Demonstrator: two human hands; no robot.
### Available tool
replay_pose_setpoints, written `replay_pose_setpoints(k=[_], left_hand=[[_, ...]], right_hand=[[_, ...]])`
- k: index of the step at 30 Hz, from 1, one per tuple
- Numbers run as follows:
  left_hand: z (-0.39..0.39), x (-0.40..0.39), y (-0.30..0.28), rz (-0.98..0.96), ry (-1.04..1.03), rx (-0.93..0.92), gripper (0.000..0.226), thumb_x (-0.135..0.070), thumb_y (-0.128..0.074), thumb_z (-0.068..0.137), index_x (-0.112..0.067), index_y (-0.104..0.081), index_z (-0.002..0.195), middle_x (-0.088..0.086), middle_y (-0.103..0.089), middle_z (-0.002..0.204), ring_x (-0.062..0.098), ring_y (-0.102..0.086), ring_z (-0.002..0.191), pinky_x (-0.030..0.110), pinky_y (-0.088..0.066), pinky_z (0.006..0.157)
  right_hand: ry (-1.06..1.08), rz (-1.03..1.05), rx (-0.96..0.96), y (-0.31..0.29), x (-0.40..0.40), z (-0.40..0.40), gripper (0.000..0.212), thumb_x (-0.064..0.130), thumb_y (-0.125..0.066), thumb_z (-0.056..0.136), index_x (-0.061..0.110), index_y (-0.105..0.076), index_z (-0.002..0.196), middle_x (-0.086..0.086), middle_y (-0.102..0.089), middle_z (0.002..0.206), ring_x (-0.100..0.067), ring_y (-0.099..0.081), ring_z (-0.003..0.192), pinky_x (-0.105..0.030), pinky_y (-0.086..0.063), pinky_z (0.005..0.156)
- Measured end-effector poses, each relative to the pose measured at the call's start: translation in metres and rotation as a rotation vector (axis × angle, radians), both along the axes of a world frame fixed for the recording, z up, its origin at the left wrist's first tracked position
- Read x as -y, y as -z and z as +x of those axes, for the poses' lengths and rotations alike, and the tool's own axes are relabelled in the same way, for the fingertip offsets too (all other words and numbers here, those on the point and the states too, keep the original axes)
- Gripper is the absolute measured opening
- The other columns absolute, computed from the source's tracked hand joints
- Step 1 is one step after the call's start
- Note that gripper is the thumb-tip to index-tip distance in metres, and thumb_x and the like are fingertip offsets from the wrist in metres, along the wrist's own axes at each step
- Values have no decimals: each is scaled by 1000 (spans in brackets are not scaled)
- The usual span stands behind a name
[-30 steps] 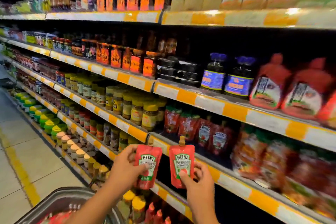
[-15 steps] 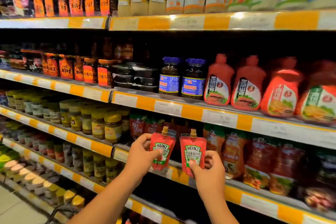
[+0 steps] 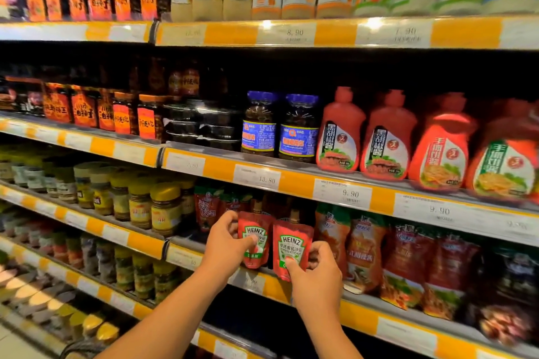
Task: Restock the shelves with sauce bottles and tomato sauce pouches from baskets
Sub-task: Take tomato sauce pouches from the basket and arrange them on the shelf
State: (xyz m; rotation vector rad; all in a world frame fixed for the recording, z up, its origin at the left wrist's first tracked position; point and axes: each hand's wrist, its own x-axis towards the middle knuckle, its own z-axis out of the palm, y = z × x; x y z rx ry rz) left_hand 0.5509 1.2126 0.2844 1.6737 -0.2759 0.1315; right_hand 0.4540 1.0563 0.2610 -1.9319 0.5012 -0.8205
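Two red Heinz tomato ketchup pouches stand upright at the front edge of the third shelf (image 3: pixel 361 320). My left hand (image 3: pixel 226 245) grips the left pouch (image 3: pixel 254 237) by its left side, thumb across the label. The right pouch (image 3: pixel 292 248) is pinched at its lower part by my right hand (image 3: pixel 316 280). Both pouches are just in front of a dark gap in the shelf, between red pouches (image 3: pixel 207 207) on the left and orange-red sauce pouches (image 3: pixel 364 253) on the right.
Red squeeze bottles (image 3: pixel 341 137) and blue-lidded jars (image 3: pixel 259 125) fill the shelf above. Yellow-lidded jars (image 3: pixel 163 207) stand left of the gap. A basket rim (image 3: pixel 78 350) shows at the bottom left. Price strips (image 3: pixel 341 192) run along every shelf edge.
Both hands carried the two pouches up from the basket to the third shelf's gap. The camera view turned right and closer to the shelves.
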Motion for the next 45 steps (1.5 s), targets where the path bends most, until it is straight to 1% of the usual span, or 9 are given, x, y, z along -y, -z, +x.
replay_pose_setpoints(k=[5,9,14,19,26,36,39,42,45], left_hand=[[8,7,-3,16,-21,-7,40,-6,-81,87,-21,-55,113,-10,-66,116,10,-61,118,36,-54,101],[19,12,4,77,-71,-5,34,-5,-80,87,-20,-59,108,-4,-70,109,15,-68,108,23,-55,78],[30,9,17,208,-49,-23,36,-11,-77,89,-29,-55,110,-5,-68,111,14,-65,106,42,-57,96],[38,6,27,380,-42,58,31,-20,-77,92,-25,-53,112,-4,-64,111,13,-63,104,35,-55,90],[41,1,35,507,-88,126,29,-24,-76,92,-23,-56,113,-3,-64,113,16,-63,105,39,-58,93],[37,-6,31,571,-111,126,26,-29,-74,93,-22,-52,106,-4,-57,108,16,-59,100,38,-56,89],[28,-8,29,543,-123,154,31,-23,-74,93,-21,-47,109,-4,-50,110,17,-56,100,39,-56,87],[16,-16,32,465,-177,256,40,-14,-71,93,-28,-45,121,-7,-46,119,14,-52,109,35,-51,90],[8,-24,38,504,-144,387,36,-14,-65,95,-39,-49,115,-14,-47,115,8,-51,109,30,-50,91]], right_hand=[[7,-42,-36,-1,-3,11,35,35,-84,83,35,-55,101,14,-67,89,-5,-66,81,-33,-59,66],[33,-101,-110,-5,-7,20,33,36,-82,86,29,-54,104,12,-65,93,-9,-64,82,-33,-58,66],[44,-239,-207,0,-7,22,29,40,-73,93,29,-47,98,12,-60,89,-10,-61,79,-25,-50,61],[49,-307,-268,-1,-7,25,25,45,-64,98,26,-49,105,11,-61,97,-11,-61,85,-30,-56,70],[62,-324,-341,-8,-10,25,28,46,-61,100,23,-51,113,7,-63,101,-15,-63,87,-32,-57,71],[-73,-261,-289,-9,-10,14,30,25,-68,96,28,-41,109,7,-61,110,-14,-62,99,-35,-60,83],[-120,-233,-241,-13,-10,4,46,27,-68,96,27,-36,128,11,-57,118,-15,-61,111,-32,-58,89],[-122,-203,-200,-12,-11,-15,73,26,-65,98,30,-18,154,14,-41,138,-14,-45,137,-32,-46,105],[-133,-437,-167,-5,-13,-28,56,30,-60,98,40,-28,144,22,-34,132,-6,-40,128,-28,-42,101]])
